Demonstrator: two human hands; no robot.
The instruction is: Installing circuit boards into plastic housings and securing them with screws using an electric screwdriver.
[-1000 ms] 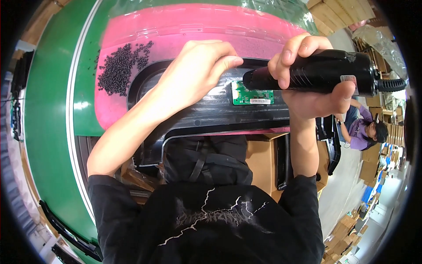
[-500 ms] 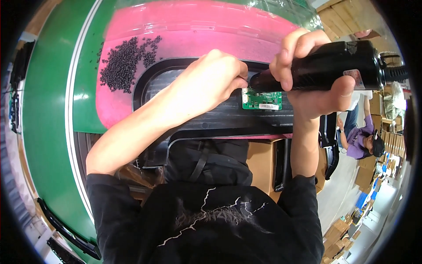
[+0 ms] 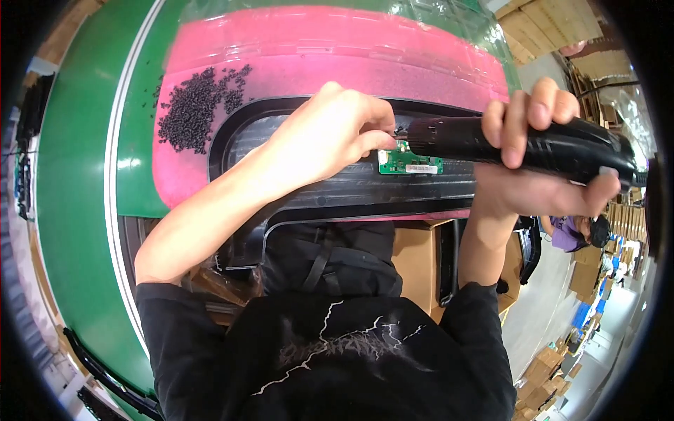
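Observation:
My right hand [image 3: 533,161] is wrapped round a black electric screwdriver [image 3: 449,139], which lies nearly level and points left. My left hand [image 3: 340,130] has thumb and forefinger pinched together just beside the screwdriver's nose; what sits between them is too small to make out. Below the nose, a green circuit board [image 3: 411,163] with white connectors and a white label rests in a long black plastic housing [image 3: 326,200]. The fingers and screwdriver hide the board's upper edge.
Loose small black screws [image 3: 188,112] are heaped on the pink mat [image 3: 337,81], left of the housing. Clear plastic sheeting [image 3: 337,24] lies along the mat's far side. A cardboard box [image 3: 414,259] stands near my lap. Another person [image 3: 565,233] is at the right.
My right hand and the screwdriver have shifted right, with its rear end lower. Its nose has drawn slightly away from my left fingertips. My left hand has barely moved.

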